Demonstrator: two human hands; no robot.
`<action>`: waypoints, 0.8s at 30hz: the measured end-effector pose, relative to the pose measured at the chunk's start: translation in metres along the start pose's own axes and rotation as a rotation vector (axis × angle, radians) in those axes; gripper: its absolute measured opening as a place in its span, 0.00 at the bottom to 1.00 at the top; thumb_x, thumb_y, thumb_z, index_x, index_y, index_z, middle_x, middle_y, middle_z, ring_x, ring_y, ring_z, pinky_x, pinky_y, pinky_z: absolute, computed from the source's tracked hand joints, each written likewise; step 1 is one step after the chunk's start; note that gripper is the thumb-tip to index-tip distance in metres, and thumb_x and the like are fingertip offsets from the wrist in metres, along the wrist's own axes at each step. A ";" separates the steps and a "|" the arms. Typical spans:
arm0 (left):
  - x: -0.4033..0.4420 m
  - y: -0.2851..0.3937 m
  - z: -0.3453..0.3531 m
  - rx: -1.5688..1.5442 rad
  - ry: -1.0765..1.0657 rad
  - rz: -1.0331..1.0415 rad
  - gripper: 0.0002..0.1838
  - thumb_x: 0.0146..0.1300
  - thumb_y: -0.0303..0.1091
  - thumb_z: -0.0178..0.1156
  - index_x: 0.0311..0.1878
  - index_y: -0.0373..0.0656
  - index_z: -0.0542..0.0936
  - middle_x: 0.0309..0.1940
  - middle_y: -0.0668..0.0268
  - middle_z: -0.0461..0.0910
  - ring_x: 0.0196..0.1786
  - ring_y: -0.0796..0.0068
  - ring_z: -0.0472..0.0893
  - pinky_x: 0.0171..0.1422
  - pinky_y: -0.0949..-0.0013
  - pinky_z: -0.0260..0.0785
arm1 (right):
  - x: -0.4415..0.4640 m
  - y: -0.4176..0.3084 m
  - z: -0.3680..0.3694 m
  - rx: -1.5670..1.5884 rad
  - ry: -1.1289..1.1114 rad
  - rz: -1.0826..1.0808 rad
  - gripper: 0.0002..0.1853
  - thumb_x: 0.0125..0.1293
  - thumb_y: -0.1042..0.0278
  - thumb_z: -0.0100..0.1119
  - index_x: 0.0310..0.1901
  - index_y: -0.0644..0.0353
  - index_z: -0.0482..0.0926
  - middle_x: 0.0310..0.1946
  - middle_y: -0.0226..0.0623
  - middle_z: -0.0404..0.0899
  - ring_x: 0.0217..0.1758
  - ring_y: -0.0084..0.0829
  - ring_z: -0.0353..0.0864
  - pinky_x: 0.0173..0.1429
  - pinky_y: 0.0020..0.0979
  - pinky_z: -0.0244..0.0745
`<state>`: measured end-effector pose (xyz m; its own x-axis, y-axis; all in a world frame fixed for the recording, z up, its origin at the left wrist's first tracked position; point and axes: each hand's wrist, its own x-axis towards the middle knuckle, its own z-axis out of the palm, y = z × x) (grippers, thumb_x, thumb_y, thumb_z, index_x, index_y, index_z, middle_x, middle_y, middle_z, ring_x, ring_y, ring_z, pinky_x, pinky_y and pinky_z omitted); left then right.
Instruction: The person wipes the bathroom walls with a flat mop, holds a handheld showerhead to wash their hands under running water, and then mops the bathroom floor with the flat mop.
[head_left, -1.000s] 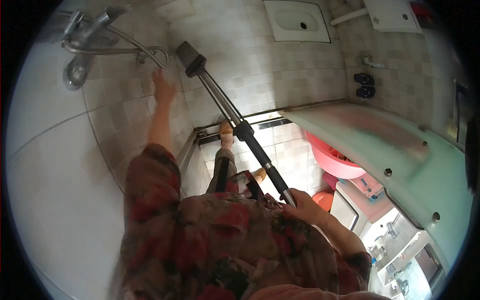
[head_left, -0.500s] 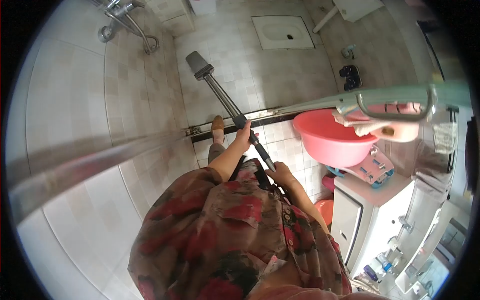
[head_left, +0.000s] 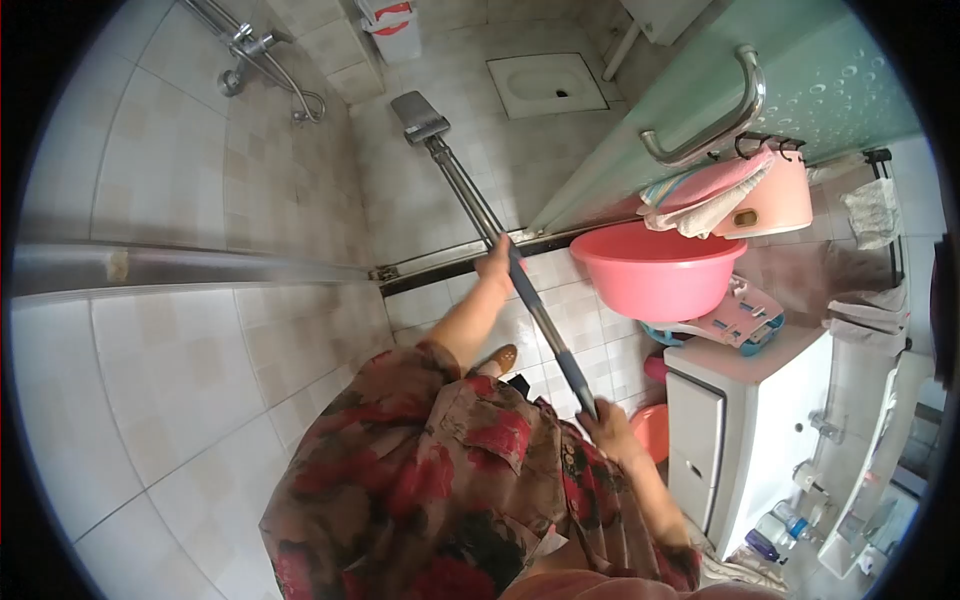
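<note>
A long mop with a metal shaft and dark grips slants across the middle. Its flat grey head rests on the tiled floor beyond the door threshold. My left hand is wrapped round the shaft about midway, at the upper dark grip. Lower down, near the handle's end, my right hand is closed round it. One brown shoe shows below the shaft, between my forearms.
A glass door with a metal handle stands at the right. Beside it are a pink basin, hanging towels and a white cabinet. A squat toilet, a lidded bin and shower fittings lie beyond.
My left hand came from near the shower wall onto the mop shaft. The view shifted, and the glass door now stands at another angle. The foot on the threshold is out of sight.
</note>
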<state>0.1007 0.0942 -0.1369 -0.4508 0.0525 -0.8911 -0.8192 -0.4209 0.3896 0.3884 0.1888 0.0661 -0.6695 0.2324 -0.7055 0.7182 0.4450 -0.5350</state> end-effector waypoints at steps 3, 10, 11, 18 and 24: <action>0.052 0.071 0.020 -0.102 -0.050 -0.078 0.23 0.53 0.48 0.69 0.38 0.39 0.73 0.26 0.58 0.74 0.21 0.58 0.75 0.24 0.56 0.75 | -0.079 -0.028 -0.036 -0.108 0.031 0.158 0.15 0.59 0.61 0.59 0.31 0.68 0.72 0.23 0.58 0.74 0.27 0.54 0.76 0.32 0.43 0.68; 0.113 0.166 0.055 0.014 -0.196 0.104 0.30 0.53 0.59 0.64 0.35 0.36 0.73 0.24 0.53 0.76 0.23 0.58 0.79 0.28 0.54 0.77 | -0.184 -0.079 -0.058 -0.130 0.010 0.202 0.12 0.59 0.65 0.58 0.30 0.68 0.72 0.20 0.57 0.72 0.25 0.51 0.76 0.30 0.39 0.67; 0.104 0.161 0.058 0.002 -0.196 0.155 0.31 0.53 0.61 0.63 0.35 0.36 0.73 0.24 0.53 0.76 0.23 0.58 0.79 0.28 0.54 0.77 | -0.179 -0.073 -0.052 -0.132 0.008 0.211 0.12 0.59 0.65 0.58 0.30 0.68 0.72 0.20 0.57 0.72 0.25 0.51 0.76 0.30 0.39 0.67; -0.052 -0.004 0.036 0.198 -0.170 0.020 0.27 0.56 0.59 0.62 0.33 0.39 0.74 0.23 0.61 0.77 0.22 0.67 0.79 0.28 0.64 0.77 | -0.020 -0.025 -0.016 0.007 0.090 0.088 0.14 0.58 0.63 0.60 0.34 0.68 0.75 0.20 0.49 0.74 0.25 0.33 0.76 0.33 0.37 0.70; -0.058 -0.010 0.034 0.303 0.025 -0.010 0.28 0.57 0.56 0.63 0.38 0.35 0.74 0.28 0.60 0.77 0.21 0.66 0.78 0.25 0.64 0.75 | 0.008 -0.058 -0.011 0.050 0.015 0.259 0.14 0.58 0.62 0.60 0.33 0.68 0.75 0.20 0.46 0.73 0.24 0.32 0.76 0.31 0.35 0.68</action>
<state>0.1225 0.1264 -0.0809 -0.4359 0.0314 -0.8994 -0.8939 -0.1313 0.4287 0.3397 0.1747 0.0965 -0.4644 0.3465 -0.8151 0.8743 0.3261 -0.3595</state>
